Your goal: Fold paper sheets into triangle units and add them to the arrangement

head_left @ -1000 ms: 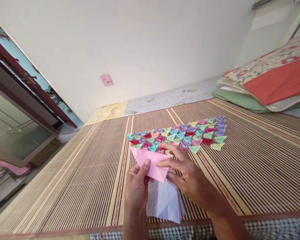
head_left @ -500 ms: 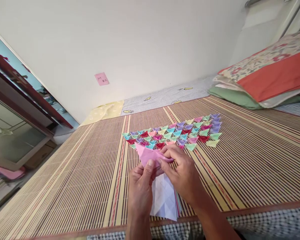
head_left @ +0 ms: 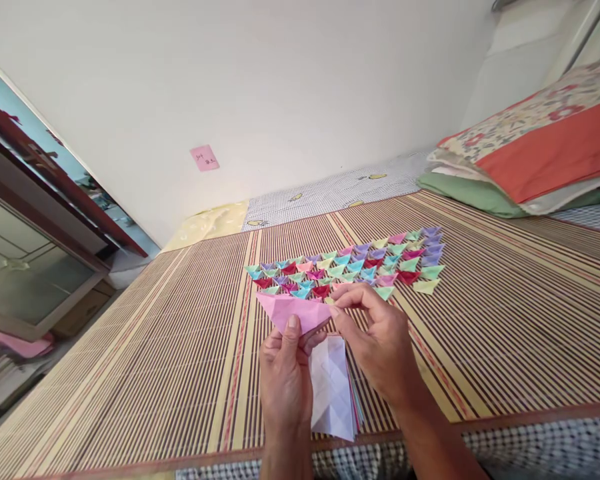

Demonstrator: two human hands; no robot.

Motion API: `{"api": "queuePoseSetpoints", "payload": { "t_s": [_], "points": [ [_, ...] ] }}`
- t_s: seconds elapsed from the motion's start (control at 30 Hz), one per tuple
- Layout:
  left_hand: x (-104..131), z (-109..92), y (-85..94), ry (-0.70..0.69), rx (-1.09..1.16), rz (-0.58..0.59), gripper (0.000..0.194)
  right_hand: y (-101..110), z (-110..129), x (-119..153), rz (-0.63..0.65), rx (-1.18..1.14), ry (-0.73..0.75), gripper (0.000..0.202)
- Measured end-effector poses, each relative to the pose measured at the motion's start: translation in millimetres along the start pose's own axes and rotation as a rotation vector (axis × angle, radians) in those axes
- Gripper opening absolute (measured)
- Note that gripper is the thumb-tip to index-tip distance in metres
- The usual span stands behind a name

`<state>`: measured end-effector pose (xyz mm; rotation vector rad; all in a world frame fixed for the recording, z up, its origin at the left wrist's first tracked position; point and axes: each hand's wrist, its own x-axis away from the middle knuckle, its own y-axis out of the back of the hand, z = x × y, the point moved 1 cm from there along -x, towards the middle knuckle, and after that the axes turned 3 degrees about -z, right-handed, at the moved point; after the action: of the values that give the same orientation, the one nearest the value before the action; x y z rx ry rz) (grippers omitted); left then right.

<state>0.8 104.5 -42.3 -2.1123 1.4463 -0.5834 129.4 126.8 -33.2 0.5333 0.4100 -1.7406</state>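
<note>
A folded pink paper (head_left: 295, 312) is held up above the striped mat. My left hand (head_left: 286, 373) grips its lower edge, thumb on the front face and fingers behind. Thumb and fingertips of my right hand (head_left: 375, 333) pinch the paper's right corner. Below, a stack of creased paper sheets (head_left: 333, 393), white on top with coloured edges, lies on the mat, partly covered by my left hand. Beyond the hands, several small folded paper pieces (head_left: 355, 267) in many colours stand in rows.
The bamboo mat (head_left: 180, 353) spreads over the surface. Folded bedding (head_left: 545, 153) is piled at the right. A pink note (head_left: 205, 158) is on the wall, and a glass-panelled door (head_left: 25, 260) stands at the left.
The pink paper has opened out into a wider shape and shifted slightly left. My right hand has moved right, from the paper's middle to its right corner.
</note>
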Motion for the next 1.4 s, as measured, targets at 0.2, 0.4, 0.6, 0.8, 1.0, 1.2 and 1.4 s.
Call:
{"api": "queuePoseSetpoints", "payload": {
  "t_s": [0.2, 0.4, 0.6, 0.8, 1.0, 1.2, 1.4],
  "points": [
    [1, 1, 0.7, -0.074, -0.013, -0.057, 0.025, 2, -10, -2, 0.111, -0.140, -0.253, 0.023],
    [4, 10, -0.8, -0.086, -0.067, -0.010, 0.021, -18, -8, 7, 0.131, -0.309, -0.386, 0.018],
    [3, 14, -1.6, -0.014, -0.057, -0.005, 0.025, -16, -8, 6, 0.073, -0.316, -0.383, 0.021],
    [1, 13, -2.0, 0.047, -0.099, 0.017, 0.030, -11, -9, 3, 0.092, -0.330, -0.384, 0.028],
    [-6, 6, 13.0, -0.138, -0.164, -0.005, 0.028, 16, -8, -6, -0.041, -0.205, -0.278, 0.025],
    [-12, -1, 32.0, -0.324, -0.552, 0.143, 0.023, 34, 20, -9, 0.084, -0.105, -0.068, 0.014],
    [-8, 0, 31.0, -0.297, -0.631, 0.298, 0.018, 25, 34, -4, 0.317, 0.028, 0.071, 0.014]
  ]
}}
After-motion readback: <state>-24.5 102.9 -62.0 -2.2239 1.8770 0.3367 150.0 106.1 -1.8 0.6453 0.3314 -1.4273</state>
